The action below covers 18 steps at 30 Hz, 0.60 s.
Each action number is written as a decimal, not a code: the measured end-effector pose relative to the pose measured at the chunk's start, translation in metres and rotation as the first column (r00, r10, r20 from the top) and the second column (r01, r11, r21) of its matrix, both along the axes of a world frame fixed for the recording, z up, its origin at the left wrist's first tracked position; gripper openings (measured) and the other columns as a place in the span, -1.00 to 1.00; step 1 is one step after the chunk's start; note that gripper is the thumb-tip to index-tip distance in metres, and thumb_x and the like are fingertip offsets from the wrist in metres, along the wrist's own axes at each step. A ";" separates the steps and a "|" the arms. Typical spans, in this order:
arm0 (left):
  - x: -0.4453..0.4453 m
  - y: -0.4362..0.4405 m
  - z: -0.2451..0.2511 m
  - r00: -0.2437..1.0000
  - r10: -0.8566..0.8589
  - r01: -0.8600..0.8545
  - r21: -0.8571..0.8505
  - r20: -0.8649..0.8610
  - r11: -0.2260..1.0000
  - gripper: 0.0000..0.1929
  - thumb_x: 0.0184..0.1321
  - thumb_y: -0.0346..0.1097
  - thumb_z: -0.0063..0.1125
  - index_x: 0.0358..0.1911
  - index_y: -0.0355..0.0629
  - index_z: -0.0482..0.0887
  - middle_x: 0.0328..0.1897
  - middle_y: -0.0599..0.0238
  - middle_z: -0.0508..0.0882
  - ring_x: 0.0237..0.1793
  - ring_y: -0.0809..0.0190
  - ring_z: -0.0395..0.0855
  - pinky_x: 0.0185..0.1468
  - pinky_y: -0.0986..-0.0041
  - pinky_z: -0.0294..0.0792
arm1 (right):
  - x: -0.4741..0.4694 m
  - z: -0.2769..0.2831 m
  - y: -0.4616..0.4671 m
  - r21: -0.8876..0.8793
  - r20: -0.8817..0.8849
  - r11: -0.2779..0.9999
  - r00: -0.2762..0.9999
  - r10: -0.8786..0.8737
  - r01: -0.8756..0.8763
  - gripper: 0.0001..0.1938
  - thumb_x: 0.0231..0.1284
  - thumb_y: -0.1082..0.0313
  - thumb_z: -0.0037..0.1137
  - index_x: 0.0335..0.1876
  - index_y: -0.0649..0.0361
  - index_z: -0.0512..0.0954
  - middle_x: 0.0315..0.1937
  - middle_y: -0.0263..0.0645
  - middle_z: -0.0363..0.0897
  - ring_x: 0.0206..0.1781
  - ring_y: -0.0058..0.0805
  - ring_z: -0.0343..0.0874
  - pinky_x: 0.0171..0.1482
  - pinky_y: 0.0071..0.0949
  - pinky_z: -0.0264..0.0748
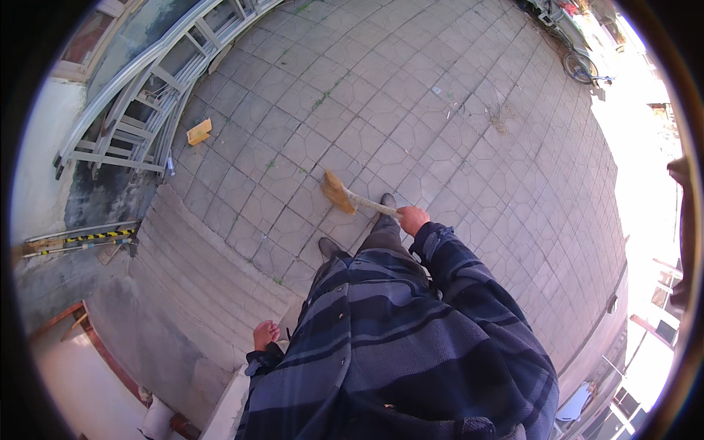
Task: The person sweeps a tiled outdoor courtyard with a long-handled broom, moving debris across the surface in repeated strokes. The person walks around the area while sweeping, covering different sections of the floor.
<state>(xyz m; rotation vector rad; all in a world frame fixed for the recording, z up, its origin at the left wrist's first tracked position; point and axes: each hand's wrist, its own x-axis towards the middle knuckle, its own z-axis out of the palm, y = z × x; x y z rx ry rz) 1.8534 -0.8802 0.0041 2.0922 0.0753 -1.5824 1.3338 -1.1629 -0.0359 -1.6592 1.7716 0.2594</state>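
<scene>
My right hand (pixel 413 220) is closed around the pale handle of a short straw broom (pixel 339 192). The broom's tan bristle head points to the left, close to the paved ground; whether it touches the paving cannot be told. Its handle passes over one of my dark shoes (pixel 388 200). At my left side, beside the ribbed concrete ramp (pixel 209 258), hangs my left hand (pixel 266 334) with its fingers curled in. Nothing shows in it.
Metal ladders (pixel 148 104) lean along the left wall. A yellow piece of cardboard (pixel 199 132) lies near them. Small litter (pixel 436 90) and dry plant debris (pixel 499 118) lie on the paving (pixel 308 126). Striped poles (pixel 99 236) rest at left; a wheeled vehicle (pixel 580 67) stands at upper right.
</scene>
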 end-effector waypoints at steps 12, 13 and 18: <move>-0.110 -0.111 0.031 0.986 -0.141 0.149 -0.096 0.086 0.984 -0.81 0.09 -0.29 -0.07 -0.25 -0.17 0.49 -0.44 0.29 0.54 -0.44 0.30 0.53 -0.35 0.49 0.43 | -0.231 0.015 -0.068 -0.160 -0.117 0.905 0.903 -0.413 0.394 -0.67 -0.07 0.28 0.01 -0.10 0.06 0.49 -0.35 -0.02 0.53 -0.24 -0.07 0.51 -0.17 -0.23 0.43; -0.115 -0.114 0.035 0.977 -0.180 0.189 -0.073 0.114 0.979 -0.81 0.08 -0.28 -0.07 -0.26 -0.16 0.49 -0.44 0.29 0.54 -0.44 0.30 0.53 -0.35 0.50 0.43 | -0.236 0.016 -0.070 -0.157 -0.104 0.901 0.900 -0.423 0.405 -0.67 -0.07 0.28 0.01 -0.10 0.08 0.49 -0.35 -0.01 0.53 -0.25 -0.06 0.51 -0.18 -0.23 0.43; -0.144 -0.119 0.045 0.995 -0.084 0.083 0.019 0.050 0.996 -0.82 0.07 -0.25 -0.05 -0.28 -0.12 0.50 -0.45 0.30 0.55 -0.48 0.30 0.53 -0.38 0.51 0.41 | -0.241 0.032 -0.059 -0.224 0.026 0.858 0.883 -0.468 0.462 -0.63 -0.09 0.27 0.05 -0.07 0.14 0.47 -0.37 0.04 0.52 -0.27 -0.04 0.52 -0.21 -0.22 0.43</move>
